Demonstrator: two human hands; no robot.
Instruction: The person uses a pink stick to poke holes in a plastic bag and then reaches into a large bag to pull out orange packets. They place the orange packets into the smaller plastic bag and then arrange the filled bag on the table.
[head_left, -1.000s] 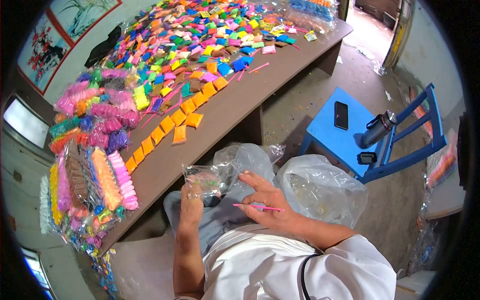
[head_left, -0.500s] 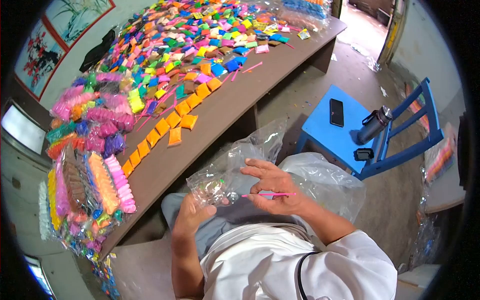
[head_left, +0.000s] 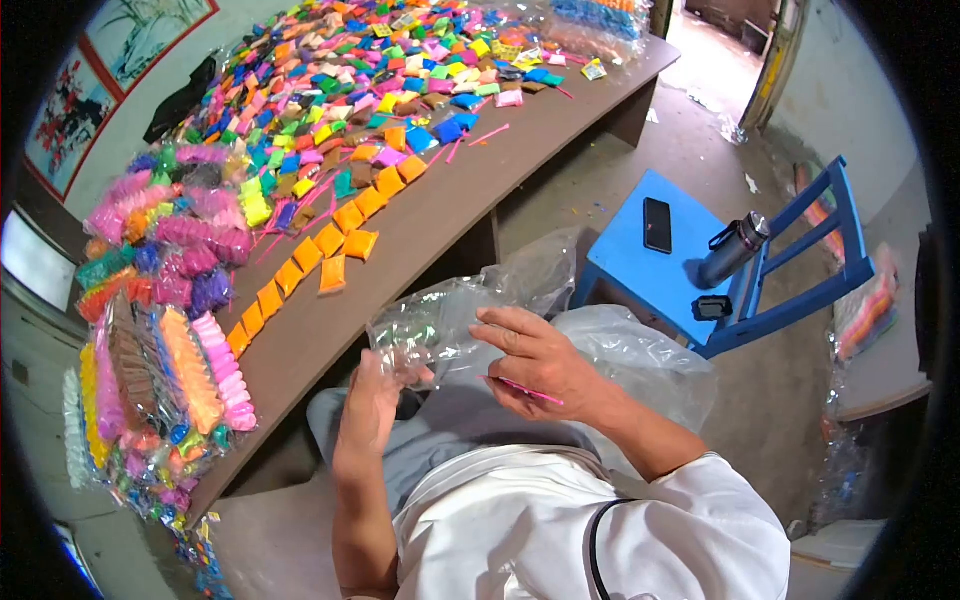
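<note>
A clear plastic bag [head_left: 440, 318] lies over the lap, spread between the two hands, with small greenish glints inside it. My left hand [head_left: 375, 400] touches the bag's near left edge with the thumb and fingers apart; whether it pinches the film is hard to see. Held in my right hand [head_left: 535, 365] is a thin pink stick [head_left: 535, 391], caught under the thumb, while the upper fingers extend over the bag's right side. Another clear plastic sheet [head_left: 640, 350] rests beyond the right wrist.
The brown table [head_left: 420, 240] bears a heap of colourful packets [head_left: 350, 80], a row of orange packets [head_left: 290, 278] and bagged bundles [head_left: 165, 370]. At right, a blue chair [head_left: 640, 250] holds a phone [head_left: 657, 225], a flask [head_left: 735, 248] and a small black object [head_left: 712, 308].
The whole view has shifted slightly. My left hand has straightened and turned more upright at the bag's edge. The pink stick in my right hand now slants down to the right.
</note>
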